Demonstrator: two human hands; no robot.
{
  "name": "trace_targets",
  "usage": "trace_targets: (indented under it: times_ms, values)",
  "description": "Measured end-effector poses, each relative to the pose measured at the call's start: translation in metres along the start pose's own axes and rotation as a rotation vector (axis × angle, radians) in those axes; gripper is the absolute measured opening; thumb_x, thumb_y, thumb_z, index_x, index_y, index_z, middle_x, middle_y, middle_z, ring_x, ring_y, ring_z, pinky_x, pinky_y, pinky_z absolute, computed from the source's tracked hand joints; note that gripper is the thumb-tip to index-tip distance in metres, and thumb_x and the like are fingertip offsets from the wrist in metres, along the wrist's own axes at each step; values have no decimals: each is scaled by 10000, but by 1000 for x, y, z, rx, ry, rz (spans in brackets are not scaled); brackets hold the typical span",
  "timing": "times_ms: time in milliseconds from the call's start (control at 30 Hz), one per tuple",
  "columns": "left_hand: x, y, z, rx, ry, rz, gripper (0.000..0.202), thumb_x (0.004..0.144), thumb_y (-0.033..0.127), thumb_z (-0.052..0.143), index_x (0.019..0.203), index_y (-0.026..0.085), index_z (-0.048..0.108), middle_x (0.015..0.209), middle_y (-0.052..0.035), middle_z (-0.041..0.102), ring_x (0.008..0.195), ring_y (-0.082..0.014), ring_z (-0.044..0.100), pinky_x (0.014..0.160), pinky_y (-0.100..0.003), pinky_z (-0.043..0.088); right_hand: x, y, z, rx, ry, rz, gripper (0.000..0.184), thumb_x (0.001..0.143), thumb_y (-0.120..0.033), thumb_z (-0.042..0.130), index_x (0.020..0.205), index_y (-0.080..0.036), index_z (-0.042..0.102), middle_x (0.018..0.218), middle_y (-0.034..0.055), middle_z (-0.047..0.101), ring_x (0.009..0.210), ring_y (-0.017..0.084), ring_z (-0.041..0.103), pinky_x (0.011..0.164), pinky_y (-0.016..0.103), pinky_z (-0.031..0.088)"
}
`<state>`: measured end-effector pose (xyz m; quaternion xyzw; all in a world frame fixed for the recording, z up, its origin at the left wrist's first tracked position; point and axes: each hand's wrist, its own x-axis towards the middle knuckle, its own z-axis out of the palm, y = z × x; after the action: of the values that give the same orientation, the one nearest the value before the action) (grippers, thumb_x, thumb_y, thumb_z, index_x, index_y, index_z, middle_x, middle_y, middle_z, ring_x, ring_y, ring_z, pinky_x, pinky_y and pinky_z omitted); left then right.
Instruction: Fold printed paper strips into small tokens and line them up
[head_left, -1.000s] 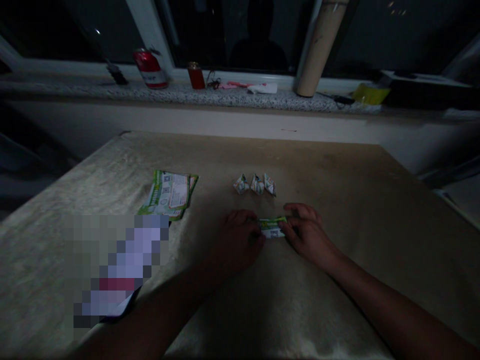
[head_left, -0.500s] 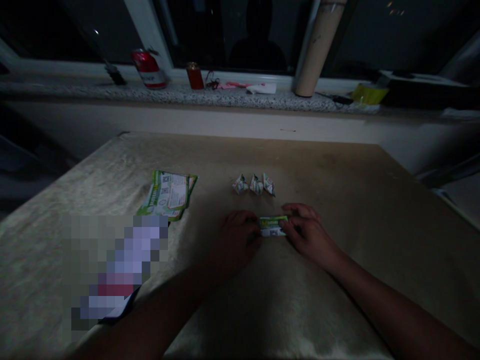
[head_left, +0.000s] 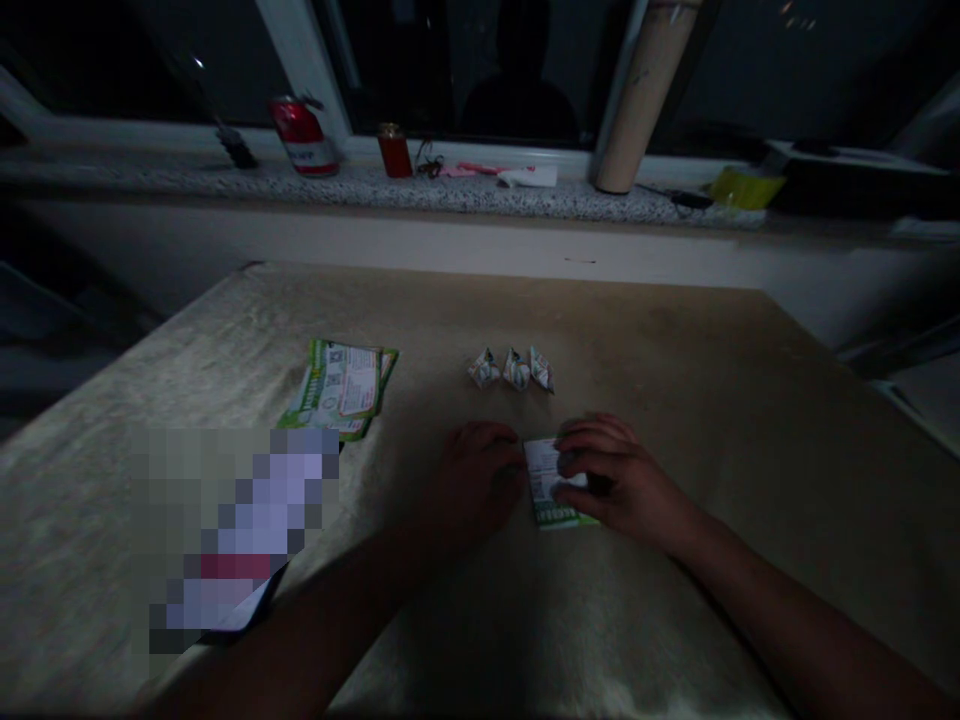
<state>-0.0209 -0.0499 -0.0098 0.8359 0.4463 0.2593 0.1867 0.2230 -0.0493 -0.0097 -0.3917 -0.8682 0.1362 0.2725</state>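
Observation:
A small green and white printed paper [head_left: 546,488] lies flat on the table [head_left: 675,350] between my hands, its long side running toward me. My right hand [head_left: 615,480] rests on its right half with curled fingers pressing it down. My left hand [head_left: 480,480] sits at the paper's left edge, fingers bent, touching it. Just beyond my hands three small folded paper pieces [head_left: 511,369] stand in a row.
A stack of green printed sheets [head_left: 341,385] lies left of centre. A blurred object [head_left: 225,530] sits at the near left. The windowsill behind holds a red can [head_left: 302,135], a small red container [head_left: 393,150], a tall cardboard tube [head_left: 637,100] and a yellow item [head_left: 739,187].
The paper was a narrow folded strip held crosswise between both hands. It now lies opened out or turned lengthwise, with my right hand on top of it.

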Motion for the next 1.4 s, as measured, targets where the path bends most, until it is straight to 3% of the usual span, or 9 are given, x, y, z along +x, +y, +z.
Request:
trace_targets:
  times_ms: [200,433,533,633,800,900,1000,1200,1400]
  values:
    - [-3,2,3,64,-34,61,248,852,342,697,1064,213,692,1214,-78,619,1149,-251,545,1018,-434,412,1,-4,-2,-3,-12,-59,171,827,-370,770,937,-253,708,1109,61,721,1140,264,627,1080,512,386]
    - [-6,2,2,81,-78,87,315,872,289,639,1174,203,660,1354,-111,572,1273,-283,490,1097,-486,364,1,-14,-9,-41,-136,-97,530,696,-563,817,1090,-227,704,1210,113,670,1180,321,591,1066,527,422]
    - [-6,3,1,39,-73,128,354,844,192,623,1196,200,648,1366,-104,577,1283,-268,493,1112,-469,357,0,-20,-11,-48,-140,-134,326,828,-424,738,1076,-215,710,1171,109,693,1151,296,619,1038,487,471]
    - [-3,3,0,-45,-29,150,329,847,189,623,1175,200,652,1328,-93,615,1246,-251,528,1093,-450,382,-2,-25,-12,93,-25,-158,142,930,-226,609,1022,-221,716,1047,75,743,1033,223,686,934,383,554]
    - [3,5,-4,-195,-27,-31,187,935,331,570,995,210,700,971,-46,717,969,-217,642,943,-406,486,-3,-18,-7,328,306,159,87,919,-252,639,914,-210,715,792,23,764,682,155,718,630,253,579]
    - [6,5,-1,-253,15,-273,255,902,380,616,1081,209,677,976,-57,714,935,-231,653,861,-392,519,-2,-7,2,403,342,383,133,892,-324,669,888,-193,692,720,14,736,622,152,689,567,247,555]
    - [6,3,3,-247,40,-362,444,890,325,631,1317,235,545,1108,-70,703,1009,-243,646,864,-397,523,0,2,9,418,289,469,261,877,-321,674,1094,-185,624,653,-23,684,575,146,658,563,256,544]
    - [5,7,1,172,-31,-191,338,923,309,605,1236,182,601,1177,-97,655,1112,-288,571,1024,-502,401,2,-6,4,46,159,185,116,897,-206,620,1002,-198,670,830,45,718,794,199,671,773,370,548]
    - [2,10,-1,319,-42,-34,233,974,266,527,1169,217,645,1269,-104,558,1171,-285,500,988,-455,403,3,-24,4,-96,-21,-108,279,931,-229,596,1197,-178,659,1209,111,678,1170,266,595,1061,461,461]
